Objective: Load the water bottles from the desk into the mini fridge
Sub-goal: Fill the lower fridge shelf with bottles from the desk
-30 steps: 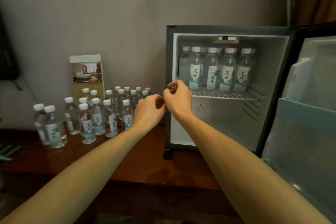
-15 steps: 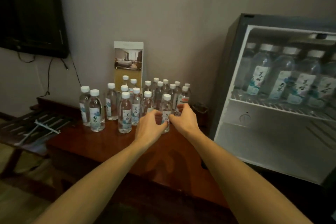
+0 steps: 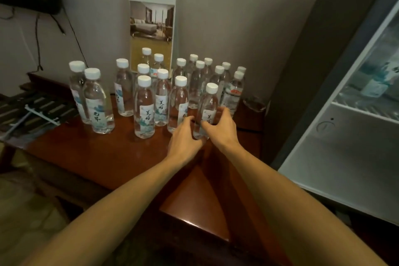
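Pick step: both hands, left hand (image 3: 185,136) and right hand (image 3: 222,127), cupping the nearest water bottle (image 3: 206,112) at the desk (image 3: 103,157) front, fingers touching but grip not clearly closed; next, clamp, lift clear of neighbours, swing right to mini fridge (image 3: 345,136).

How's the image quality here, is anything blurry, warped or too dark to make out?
Head view: dim, warm light; the clear plastic water bottles on the reddish-brown wooden desk read sharply, both hands too. Head view: the open mini fridge at the right edge leans from wide-angle distortion, its shelved bottles smeared. Head view: the lower corners sink into shadow.
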Demonstrator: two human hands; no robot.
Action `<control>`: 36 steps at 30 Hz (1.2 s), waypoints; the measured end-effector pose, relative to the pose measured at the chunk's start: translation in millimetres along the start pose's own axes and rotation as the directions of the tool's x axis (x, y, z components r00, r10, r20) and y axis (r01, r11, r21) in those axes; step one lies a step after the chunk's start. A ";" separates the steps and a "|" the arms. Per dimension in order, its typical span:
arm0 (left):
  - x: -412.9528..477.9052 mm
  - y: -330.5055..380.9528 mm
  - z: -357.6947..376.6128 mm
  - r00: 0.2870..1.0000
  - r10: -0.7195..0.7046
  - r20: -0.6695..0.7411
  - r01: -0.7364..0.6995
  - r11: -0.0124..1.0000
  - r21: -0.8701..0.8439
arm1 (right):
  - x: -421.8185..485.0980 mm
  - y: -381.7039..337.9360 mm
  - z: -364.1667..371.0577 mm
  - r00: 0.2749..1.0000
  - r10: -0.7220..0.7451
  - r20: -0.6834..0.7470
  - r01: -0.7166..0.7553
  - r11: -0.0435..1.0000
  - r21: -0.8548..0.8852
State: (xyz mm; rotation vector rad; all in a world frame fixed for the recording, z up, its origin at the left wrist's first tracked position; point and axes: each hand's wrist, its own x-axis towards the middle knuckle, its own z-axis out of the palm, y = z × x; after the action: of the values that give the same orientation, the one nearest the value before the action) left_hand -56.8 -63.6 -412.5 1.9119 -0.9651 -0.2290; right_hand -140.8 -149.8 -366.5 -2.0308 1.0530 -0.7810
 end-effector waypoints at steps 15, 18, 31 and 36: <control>9.3 0.8 13.1 1.000 -0.027 -0.004 0.027 0.995 0.099 | 0.3 15.4 12.6 0.996 0.044 -0.078 -0.045 0.999 -0.003; -3.3 2.6 8.3 0.998 -0.038 0.055 0.032 0.993 0.110 | -14.5 12.5 -1.3 0.997 0.064 -0.043 -0.066 0.997 -0.047; -99.1 74.5 -23.3 0.991 0.077 0.105 -0.104 0.954 0.282 | -103.3 -1.9 -84.3 0.999 0.013 0.038 -0.007 0.988 -0.152; -129.4 111.5 -11.8 0.976 0.163 0.145 -0.203 0.922 0.328 | -130.8 11.0 -131.3 1.000 -0.014 0.023 0.017 0.993 -0.116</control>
State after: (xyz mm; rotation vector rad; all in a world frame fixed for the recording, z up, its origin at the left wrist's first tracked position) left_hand -196.3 8.9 -344.7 2.1208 -1.3252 -0.0632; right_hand -309.2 -83.4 -325.3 -2.1434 1.0941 -0.7181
